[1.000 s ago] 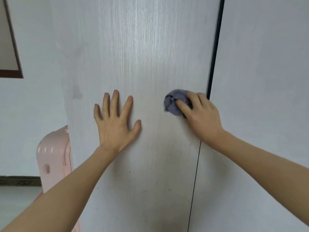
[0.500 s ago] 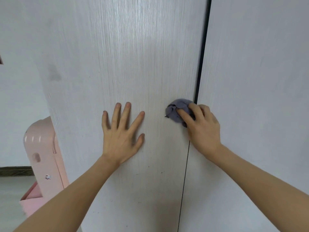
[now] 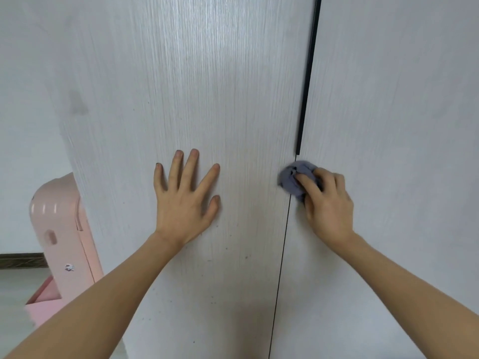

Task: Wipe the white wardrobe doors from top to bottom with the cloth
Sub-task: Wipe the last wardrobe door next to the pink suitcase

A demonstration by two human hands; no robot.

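Note:
Two white wood-grain wardrobe doors fill the view: the left door (image 3: 197, 81) and the right door (image 3: 404, 99), split by a thin dark seam. My left hand (image 3: 185, 200) lies flat on the left door with fingers spread, holding nothing. My right hand (image 3: 328, 203) presses a crumpled grey-blue cloth (image 3: 294, 177) onto the seam, just below the end of a black handle strip (image 3: 308, 73). The fingers cover the cloth's right part.
A pink plastic piece of furniture (image 3: 61, 229) stands on the floor at the left, against the wardrobe's side. A white wall with a dark skirting board (image 3: 23, 259) lies behind it. A grey smudge (image 3: 77, 103) marks the left door's upper left.
My right hand has slid the cloth down the left door's right edge and slightly right, onto the seam. The view has tilted downward. My left hand stays flat on the door.

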